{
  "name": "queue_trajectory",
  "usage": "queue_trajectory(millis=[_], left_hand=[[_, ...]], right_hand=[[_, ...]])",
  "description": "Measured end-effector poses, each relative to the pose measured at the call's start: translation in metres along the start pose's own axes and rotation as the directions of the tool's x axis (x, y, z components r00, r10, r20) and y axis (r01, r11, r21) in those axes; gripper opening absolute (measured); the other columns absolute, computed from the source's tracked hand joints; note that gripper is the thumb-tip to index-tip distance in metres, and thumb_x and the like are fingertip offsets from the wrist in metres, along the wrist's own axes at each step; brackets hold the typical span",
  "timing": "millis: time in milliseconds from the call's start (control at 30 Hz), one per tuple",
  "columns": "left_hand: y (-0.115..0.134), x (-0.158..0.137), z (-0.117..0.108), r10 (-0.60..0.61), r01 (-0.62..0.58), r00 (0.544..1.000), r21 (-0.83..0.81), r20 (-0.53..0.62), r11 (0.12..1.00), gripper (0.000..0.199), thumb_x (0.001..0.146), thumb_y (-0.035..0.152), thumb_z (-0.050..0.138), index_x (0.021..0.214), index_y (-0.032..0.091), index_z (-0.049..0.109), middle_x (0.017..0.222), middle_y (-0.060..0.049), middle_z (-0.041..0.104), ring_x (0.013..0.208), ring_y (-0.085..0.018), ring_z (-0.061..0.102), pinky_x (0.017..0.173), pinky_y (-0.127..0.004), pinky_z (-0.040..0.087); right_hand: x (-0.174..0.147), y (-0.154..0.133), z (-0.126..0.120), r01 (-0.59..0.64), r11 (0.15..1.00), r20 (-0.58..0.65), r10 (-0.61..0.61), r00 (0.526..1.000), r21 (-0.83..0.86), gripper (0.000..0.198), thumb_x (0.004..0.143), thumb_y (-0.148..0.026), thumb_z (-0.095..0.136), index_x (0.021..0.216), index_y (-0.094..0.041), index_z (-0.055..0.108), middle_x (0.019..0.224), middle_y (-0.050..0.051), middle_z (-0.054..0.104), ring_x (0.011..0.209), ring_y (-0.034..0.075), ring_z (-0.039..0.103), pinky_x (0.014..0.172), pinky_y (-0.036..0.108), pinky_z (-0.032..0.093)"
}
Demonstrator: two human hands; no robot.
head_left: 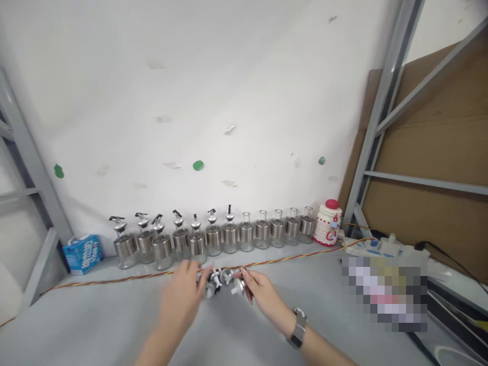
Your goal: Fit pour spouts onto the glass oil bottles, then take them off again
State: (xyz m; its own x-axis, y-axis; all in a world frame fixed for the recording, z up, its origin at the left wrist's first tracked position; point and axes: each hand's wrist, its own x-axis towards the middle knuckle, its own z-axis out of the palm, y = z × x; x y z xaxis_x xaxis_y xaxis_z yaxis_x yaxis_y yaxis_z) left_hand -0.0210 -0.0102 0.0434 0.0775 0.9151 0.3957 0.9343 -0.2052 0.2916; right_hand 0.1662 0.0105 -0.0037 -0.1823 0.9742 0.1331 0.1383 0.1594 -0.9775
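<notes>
Several silver-and-black pour spouts (215, 278) lie in a small heap on the grey table between my hands. My right hand (263, 292), with a watch on the wrist, is closed on a pour spout (238, 287) at the right side of the heap. At the left edge of the heap is my left hand (182, 290), blurred; its fingertips are partly hidden, and whether they grip a spout is unclear. Behind stands a row of glass bottles with metal sleeves. The left ones, such as this bottle (162, 249), carry spouts; those on the right, like this bottle (263, 231), have bare necks.
A blue carton (83, 254) sits at the left end of the row, a white jar with a red lid (328, 226) at the right end. A twisted red-yellow wire (284, 260) crosses the table before the bottles. Power strips (381, 247) and a pixelated item lie at right.
</notes>
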Motion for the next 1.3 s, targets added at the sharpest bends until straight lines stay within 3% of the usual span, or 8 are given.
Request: queue_trajectory(millis=[100, 200, 467, 633, 800, 900, 1100, 1300], left_hand=[[0.020, -0.011, 0.019, 0.192, -0.077, 0.963, -0.486, 0.191, 0.870, 0.033, 0.084, 0.043, 0.034, 0.102, 0.024, 0.054, 0.097, -0.005, 0.058, 0.084, -0.017, 0.054, 0.072, -0.027, 0.042], [0.025, -0.018, 0.041, 0.228, 0.022, 0.935, -0.688, 0.270, 0.726, 0.033, 0.079, 0.041, 0.046, 0.104, 0.020, 0.052, 0.089, -0.005, 0.059, 0.075, -0.017, 0.054, 0.066, -0.027, 0.043], [0.016, -0.014, 0.061, 0.150, 0.245, 0.927, -0.856, 0.345, 0.455, 0.033, 0.075, 0.039, 0.052, 0.099, 0.018, 0.042, 0.084, -0.005, 0.054, 0.072, -0.018, 0.057, 0.046, -0.023, 0.045], [0.024, -0.016, 0.046, 0.316, 0.518, 0.755, -0.818, 0.575, 0.250, 0.040, 0.072, 0.039, 0.056, 0.105, 0.020, 0.042, 0.084, -0.003, 0.055, 0.059, -0.015, 0.059, 0.040, -0.021, 0.043], [0.029, -0.017, 0.033, 0.334, 0.717, 0.649, -0.696, 0.684, 0.032, 0.042, 0.075, 0.057, 0.042, 0.083, 0.017, 0.052, 0.062, 0.003, 0.048, 0.043, -0.008, 0.048, 0.032, -0.017, 0.032], [0.030, -0.017, 0.036, 0.284, 0.781, 0.603, -0.624, 0.745, -0.020, 0.050, 0.072, 0.065, 0.036, 0.069, 0.017, 0.050, 0.047, 0.006, 0.037, 0.033, -0.005, 0.036, 0.030, -0.016, 0.022], [0.033, -0.012, 0.041, 0.131, 0.727, 0.686, -0.673, 0.715, -0.136, 0.045, 0.073, 0.061, 0.040, 0.066, 0.018, 0.047, 0.051, 0.006, 0.038, 0.036, -0.005, 0.039, 0.028, -0.016, 0.019], [0.034, -0.015, 0.040, 0.167, 0.665, 0.747, -0.734, 0.644, -0.141, 0.036, 0.072, 0.053, 0.050, 0.086, 0.021, 0.044, 0.072, 0.002, 0.049, 0.056, -0.013, 0.057, 0.028, -0.016, 0.029]], right_hand=[[-0.008, -0.009, 0.001, 0.062, 0.998, 0.051, -0.062, 0.997, -0.005, 0.055, 0.076, -0.061, 0.038, 0.096, -0.015, 0.061, 0.059, -0.001, 0.044, 0.048, 0.009, 0.038, 0.045, 0.022, 0.031], [-0.014, -0.015, 0.000, 0.135, 0.990, 0.086, -0.131, 0.988, -0.040, 0.045, 0.078, -0.054, 0.042, 0.100, -0.020, 0.062, 0.077, 0.003, 0.048, 0.060, 0.011, 0.044, 0.052, 0.023, 0.037], [-0.006, -0.006, 0.002, -0.022, 0.972, 0.143, -0.012, 0.990, 0.233, 0.059, 0.072, -0.060, 0.045, 0.109, -0.014, 0.054, 0.054, -0.004, 0.045, 0.039, 0.008, 0.040, 0.038, 0.021, 0.035], [-0.006, -0.004, 0.002, 0.024, 0.987, 0.160, -0.050, 0.986, 0.162, 0.048, 0.072, -0.056, 0.049, 0.086, -0.012, 0.062, 0.052, -0.003, 0.046, 0.040, 0.006, 0.040, 0.040, 0.020, 0.033], [-0.007, -0.007, 0.003, 0.091, 0.989, 0.173, -0.110, 0.979, 0.115, 0.043, 0.074, -0.053, 0.049, 0.076, -0.013, 0.063, 0.055, -0.002, 0.047, 0.043, 0.007, 0.039, 0.040, 0.020, 0.033], [-0.004, -0.004, 0.003, 0.074, 0.991, 0.165, -0.092, 0.982, 0.110, 0.043, 0.076, -0.053, 0.045, 0.078, -0.013, 0.060, 0.052, -0.003, 0.045, 0.041, 0.007, 0.039, 0.040, 0.020, 0.034], [-0.006, 0.001, 0.004, 0.063, 0.996, -0.019, -0.062, 0.998, 0.070, 0.035, 0.082, -0.052, 0.034, 0.077, -0.019, 0.044, 0.051, -0.007, 0.040, 0.041, 0.008, 0.038, 0.039, 0.019, 0.033], [-0.020, -0.008, 0.000, 0.256, 0.944, 0.087, -0.243, 0.966, -0.210, 0.023, 0.087, -0.040, 0.033, 0.079, -0.020, 0.040, 0.068, -0.002, 0.053, 0.061, 0.010, 0.047, 0.057, 0.022, 0.036]])
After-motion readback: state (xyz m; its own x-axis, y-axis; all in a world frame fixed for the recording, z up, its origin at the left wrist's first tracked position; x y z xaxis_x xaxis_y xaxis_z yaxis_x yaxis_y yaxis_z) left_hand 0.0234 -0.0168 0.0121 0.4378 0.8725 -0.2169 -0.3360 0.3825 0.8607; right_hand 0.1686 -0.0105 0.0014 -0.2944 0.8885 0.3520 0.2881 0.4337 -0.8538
